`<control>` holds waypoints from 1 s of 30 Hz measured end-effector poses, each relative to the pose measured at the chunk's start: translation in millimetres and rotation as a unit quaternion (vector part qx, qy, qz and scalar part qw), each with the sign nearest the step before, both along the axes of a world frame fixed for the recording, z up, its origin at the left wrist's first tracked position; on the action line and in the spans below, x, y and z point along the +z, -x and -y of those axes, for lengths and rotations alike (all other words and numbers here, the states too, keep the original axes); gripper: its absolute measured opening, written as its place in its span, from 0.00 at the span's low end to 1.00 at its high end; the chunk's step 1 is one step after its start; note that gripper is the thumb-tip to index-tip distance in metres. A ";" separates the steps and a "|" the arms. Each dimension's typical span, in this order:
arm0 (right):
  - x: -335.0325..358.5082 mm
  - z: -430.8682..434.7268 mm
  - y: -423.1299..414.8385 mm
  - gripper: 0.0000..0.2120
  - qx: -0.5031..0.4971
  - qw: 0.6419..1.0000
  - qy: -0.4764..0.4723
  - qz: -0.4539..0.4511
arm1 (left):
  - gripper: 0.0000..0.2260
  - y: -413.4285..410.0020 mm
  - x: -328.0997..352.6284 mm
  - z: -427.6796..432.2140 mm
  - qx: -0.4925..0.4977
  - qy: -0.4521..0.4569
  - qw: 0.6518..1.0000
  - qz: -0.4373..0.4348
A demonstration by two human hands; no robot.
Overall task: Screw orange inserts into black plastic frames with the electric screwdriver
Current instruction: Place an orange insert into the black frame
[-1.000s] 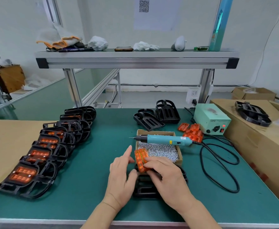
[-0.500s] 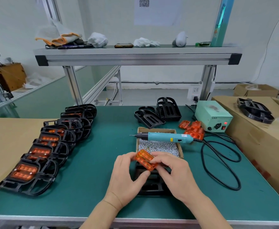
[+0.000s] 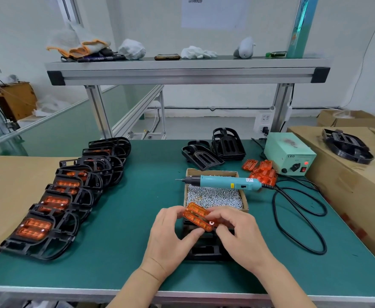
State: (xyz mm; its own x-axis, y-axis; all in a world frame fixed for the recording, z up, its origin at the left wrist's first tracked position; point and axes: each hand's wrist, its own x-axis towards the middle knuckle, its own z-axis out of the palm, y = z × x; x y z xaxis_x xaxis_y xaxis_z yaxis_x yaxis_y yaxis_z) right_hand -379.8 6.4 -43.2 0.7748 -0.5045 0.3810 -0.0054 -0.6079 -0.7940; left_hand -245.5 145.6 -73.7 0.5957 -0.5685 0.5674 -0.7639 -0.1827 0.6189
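Both hands are gripping one orange insert over a black frame on the green bench mat: left hand is pinching its near-left end, right hand is pinching its right end. The insert is sitting tilted, apparently not yet seated.

Progress: a row of finished frames with inserts fitted is lying at left. Bare frames are waiting at the back, loose inserts beside the power supply. The electric screwdriver is resting unused across the screw box. Seating and screwing are still pending for this piece.

Hidden: the hands are covering most of the working frame; its screw holes are not showing. The exact count of finished frames is unclear through overlap.
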 end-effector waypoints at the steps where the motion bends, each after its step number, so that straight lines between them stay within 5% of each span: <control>1: 0.7 -0.5 -0.2 0.11 0.004 1.000 -0.011 -0.005 | 0.19 0.2 0.1 -0.2 -0.001 0.001 1.000 -0.001; 15: 7.6 -13.5 -7.6 0.02 -0.021 0.999 0.024 -0.042 | 0.20 2.2 4.6 -3.2 -0.032 0.031 0.999 -0.011; 23: 13.8 -31.4 -12.7 0.20 0.045 0.993 0.072 -0.077 | 0.37 3.8 7.7 -4.2 -0.034 -0.014 0.998 -0.057; 30: 20.3 -18.2 -14.1 0.14 0.016 0.998 0.048 -0.025 | 0.29 4.6 9.7 -4.6 -0.057 -0.023 0.998 -0.028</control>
